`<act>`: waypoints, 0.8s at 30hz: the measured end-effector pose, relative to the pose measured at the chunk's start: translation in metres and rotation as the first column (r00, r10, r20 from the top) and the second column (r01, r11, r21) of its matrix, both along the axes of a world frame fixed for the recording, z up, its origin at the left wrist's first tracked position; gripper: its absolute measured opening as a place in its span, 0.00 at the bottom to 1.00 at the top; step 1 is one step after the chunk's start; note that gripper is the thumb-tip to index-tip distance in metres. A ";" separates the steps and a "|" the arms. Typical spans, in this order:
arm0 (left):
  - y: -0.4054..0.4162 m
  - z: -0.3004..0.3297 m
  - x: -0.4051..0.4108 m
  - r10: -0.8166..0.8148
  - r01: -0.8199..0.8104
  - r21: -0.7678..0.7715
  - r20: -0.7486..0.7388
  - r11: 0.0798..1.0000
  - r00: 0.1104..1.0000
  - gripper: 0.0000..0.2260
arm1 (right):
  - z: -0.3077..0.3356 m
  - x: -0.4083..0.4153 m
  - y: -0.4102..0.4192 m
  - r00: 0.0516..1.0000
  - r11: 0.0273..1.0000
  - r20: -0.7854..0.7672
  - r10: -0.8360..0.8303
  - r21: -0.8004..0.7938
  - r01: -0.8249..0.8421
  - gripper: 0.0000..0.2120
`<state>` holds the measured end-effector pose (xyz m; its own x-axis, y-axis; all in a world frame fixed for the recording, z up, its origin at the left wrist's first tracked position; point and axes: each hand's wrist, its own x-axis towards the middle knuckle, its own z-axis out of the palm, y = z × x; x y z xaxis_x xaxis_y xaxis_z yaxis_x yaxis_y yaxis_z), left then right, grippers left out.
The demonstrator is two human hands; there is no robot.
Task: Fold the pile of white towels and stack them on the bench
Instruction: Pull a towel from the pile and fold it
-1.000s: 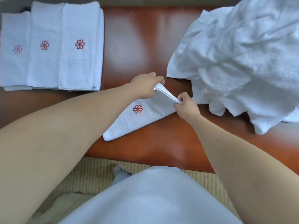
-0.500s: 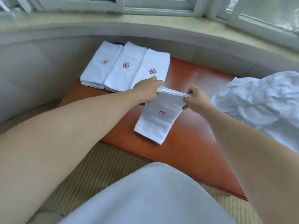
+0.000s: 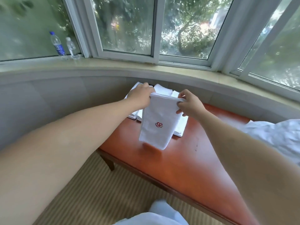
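Head cam, looking down: closest to me is a bit of white clothing (image 3: pixel 155 215) at the bottom edge, then striped carpet (image 3: pixel 90 192), then the reddish wooden counter (image 3: pixel 186 159). Both hands are up over it grasping one folded towel (image 3: pixel 158 125) by its top edge, left hand (image 3: pixel 141 96) pinching the left corner, right hand (image 3: pixel 189 103) pinching the right corner, so it hangs down with the red flower logo facing me and its bottom end just above the counter. Right behind it the already folded towels (image 3: pixel 162 88) sit in a row at the counter's far end. The unfolded pile (image 3: pixel 279 137) is off to the right. Further back there's the curved windowsill (image 3: pixel 113 64) with two water bottles (image 3: pixel 62 44) on the left, then the windows (image 3: pixel 126 26).
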<state>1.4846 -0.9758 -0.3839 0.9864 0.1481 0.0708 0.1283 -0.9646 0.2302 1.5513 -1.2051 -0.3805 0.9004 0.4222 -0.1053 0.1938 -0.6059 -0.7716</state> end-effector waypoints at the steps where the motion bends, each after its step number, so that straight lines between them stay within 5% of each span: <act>1: 0.007 0.004 0.001 0.020 -0.020 -0.001 0.011 1.000 1.000 0.17 | 0.003 0.002 0.008 1.000 1.000 0.001 0.005 0.009 -0.005 0.12; 9: 0.046 0.018 0.027 0.153 -0.153 -0.007 0.046 0.988 0.987 0.19 | -0.003 0.042 0.058 0.999 0.992 -0.030 0.033 0.126 -0.029 0.11; 24: 0.068 -0.006 0.104 0.259 -0.259 0.000 -0.037 0.966 0.965 0.21 | -0.047 0.115 0.090 0.993 0.991 -0.070 0.092 0.105 -0.085 0.08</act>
